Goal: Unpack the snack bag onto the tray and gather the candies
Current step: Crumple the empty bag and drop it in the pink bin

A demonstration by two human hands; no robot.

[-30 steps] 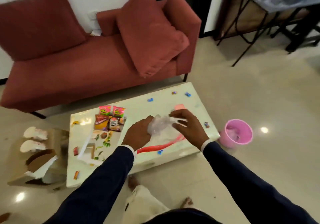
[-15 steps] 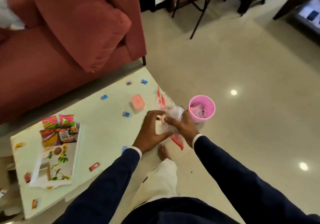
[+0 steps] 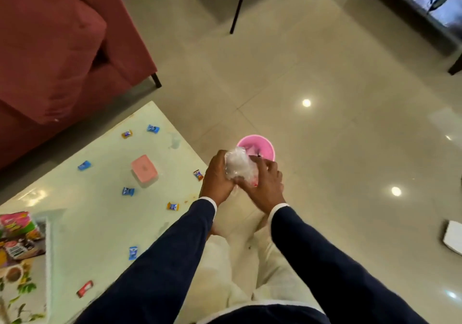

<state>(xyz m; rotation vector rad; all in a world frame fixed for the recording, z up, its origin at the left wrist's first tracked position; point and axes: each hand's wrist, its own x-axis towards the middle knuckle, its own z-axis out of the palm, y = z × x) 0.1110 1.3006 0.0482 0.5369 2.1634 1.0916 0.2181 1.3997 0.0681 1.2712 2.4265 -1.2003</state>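
Note:
My left hand (image 3: 217, 177) and my right hand (image 3: 265, 182) together squeeze a crumpled clear plastic snack bag (image 3: 238, 165) just past the table's right edge, right beside a pink bin (image 3: 261, 146) on the floor. Several wrapped candies lie scattered on the pale table (image 3: 100, 213), among them a blue one (image 3: 128, 191), another blue one (image 3: 84, 165) and a red one (image 3: 85, 288). A flowered tray (image 3: 22, 283) at the far left carries snack packets (image 3: 17, 233). A small pink lidded box (image 3: 144, 168) sits on the table.
A red sofa (image 3: 62, 48) stands behind the table. Glossy tiled floor stretches to the right. Dark table legs (image 3: 237, 6) rise at the top, a dark table (image 3: 425, 3) at the top right. A white object (image 3: 452, 238) lies at the right edge.
Both hands carried the bag from above the table to the right, past its edge, up to the pink bin, crumpling it smaller. The view swung right with them.

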